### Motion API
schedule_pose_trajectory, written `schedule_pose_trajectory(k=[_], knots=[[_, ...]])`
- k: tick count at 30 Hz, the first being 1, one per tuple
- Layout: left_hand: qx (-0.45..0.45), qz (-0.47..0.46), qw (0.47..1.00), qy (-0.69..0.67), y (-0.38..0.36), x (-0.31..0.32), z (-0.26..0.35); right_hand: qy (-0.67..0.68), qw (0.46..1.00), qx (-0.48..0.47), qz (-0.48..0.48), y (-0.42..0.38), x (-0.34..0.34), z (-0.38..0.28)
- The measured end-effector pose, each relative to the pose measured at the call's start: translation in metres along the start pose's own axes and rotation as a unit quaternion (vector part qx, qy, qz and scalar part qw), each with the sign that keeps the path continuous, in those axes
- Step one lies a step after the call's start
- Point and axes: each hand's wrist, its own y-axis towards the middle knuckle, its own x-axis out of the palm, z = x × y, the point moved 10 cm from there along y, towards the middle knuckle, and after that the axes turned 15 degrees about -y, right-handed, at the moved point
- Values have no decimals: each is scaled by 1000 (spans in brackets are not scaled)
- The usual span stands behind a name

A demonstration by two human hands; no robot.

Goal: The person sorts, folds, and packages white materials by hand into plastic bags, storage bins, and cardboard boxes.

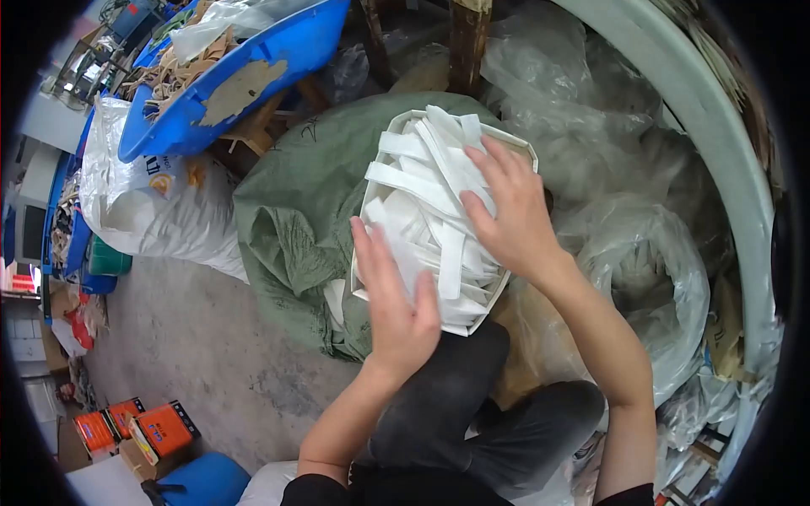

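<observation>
A shallow white box (521, 145) rests on a green woven sack, above my lap, filled with a loose pile of flat white strips (453, 257). The strips look like fabric or soft webbing and lie crossed at many angles. My left hand (392, 299) is at the box's near left side, fingers stretched out and slightly blurred, thumb apart. Over the right side of the pile, my right hand (510, 211) has its fingers spread, with the fingertips at the strips. Neither hand is closed around anything.
The green sack (295, 160) bulges under the box. A blue tub (278, 63) of tan scraps stands upper left, beside a white sack (160, 211). Clear plastic bags (658, 278) crowd the right. Orange boxes (164, 430) and a blue container (207, 481) sit lower left.
</observation>
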Motion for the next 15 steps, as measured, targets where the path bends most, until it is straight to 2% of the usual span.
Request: schedule_pose_trajectory(k=[2, 3, 7, 9, 10, 11, 12, 13, 14, 15], knots=[[79, -87, 989, 89, -9, 29, 13, 7, 998, -65, 22, -9, -9, -15], [82, -91, 989, 88, -9, 37, 10, 5, 998, -61, 25, -10, -9, -10], [-9, -186, 973, 136, -18, 83, -39, -92, 982, -84, -142, -35, 50, 6], [31, -189, 966, 172, -22, 92, -51, -125, 977, -97, -142, -42, 56, 5], [46, -212, 948, 232, -28, 85, -73, -57, 987, -101, -111, -39, 45, -7], [-32, -196, 972, 126, -31, 71, -66, -4, 993, -86, -83, -40, 32, -13], [-107, -162, 981, 7, -35, 58, -60, 54, 996, -47, 55, -57, -13, -16], [-170, -113, 973, -103, -41, 45, -53, 85, 996, -14, 39, -77, -46, -12], [-125, -100, 986, -45, -35, 27, -35, 124, 992, 9, 31, -95, -75, -11], [20, -81, 994, 74, -33, 15, 2, 150, 987, 60, 18, -122, -94, 5]])
